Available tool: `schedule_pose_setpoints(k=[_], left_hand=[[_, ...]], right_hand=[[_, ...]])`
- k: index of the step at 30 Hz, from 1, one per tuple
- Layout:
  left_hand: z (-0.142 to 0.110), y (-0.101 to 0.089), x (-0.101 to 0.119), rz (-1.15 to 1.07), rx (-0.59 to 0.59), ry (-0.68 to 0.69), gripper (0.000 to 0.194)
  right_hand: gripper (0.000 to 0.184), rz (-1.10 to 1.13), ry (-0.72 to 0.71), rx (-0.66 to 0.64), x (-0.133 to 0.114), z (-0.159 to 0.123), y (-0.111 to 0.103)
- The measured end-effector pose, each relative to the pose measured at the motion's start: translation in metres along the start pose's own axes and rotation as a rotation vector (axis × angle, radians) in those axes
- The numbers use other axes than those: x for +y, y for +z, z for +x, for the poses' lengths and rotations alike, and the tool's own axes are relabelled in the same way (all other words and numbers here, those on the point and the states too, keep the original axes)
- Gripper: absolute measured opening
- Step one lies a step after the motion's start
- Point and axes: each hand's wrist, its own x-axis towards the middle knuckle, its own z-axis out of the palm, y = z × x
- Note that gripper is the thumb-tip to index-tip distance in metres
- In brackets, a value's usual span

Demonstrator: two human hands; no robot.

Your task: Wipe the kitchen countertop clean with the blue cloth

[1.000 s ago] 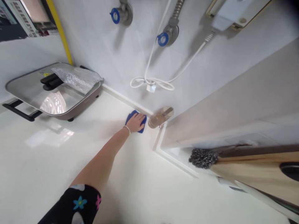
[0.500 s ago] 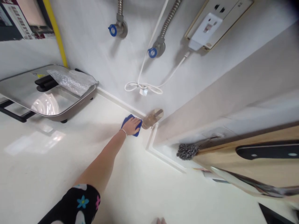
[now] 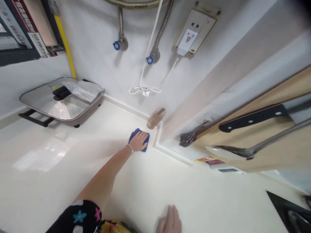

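Observation:
My left hand lies palm down on a folded blue cloth, pressing it against the white countertop. The cloth shows around the fingers and beyond the thumb. Just past it, in the corner by the wall, stands a small brownish cylindrical object whose kind I cannot make out. At the bottom edge, my right hand rests over the counter, fingers extended and holding nothing; its wrist is out of frame.
Left stands an electric pan with a glass lid. On the wall are two blue-handled valves, a tied white cord and a socket. To the right are a steel scrubber, a black-handled knife and a cutting board.
My left hand and the blue cloth have shifted back from the brownish object, leaving a small gap. More of my right hand shows at the bottom. The camera view has shifted.

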Motion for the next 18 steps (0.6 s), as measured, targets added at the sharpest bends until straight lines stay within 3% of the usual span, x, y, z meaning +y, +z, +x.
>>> schedule_pose_setpoints(k=[8,18], left_hand=[[-0.034,-0.006,0.035,-0.004,-0.048,0.063,0.062],[-0.084,-0.016,0.066,-0.048,-0.035,0.092,0.062]], right_hand=[[0.048,0.085,0.135,-0.089,-0.015,0.008,-0.018],[0.048,0.113,0.137,-0.108,-0.012,0.002,-0.016]])
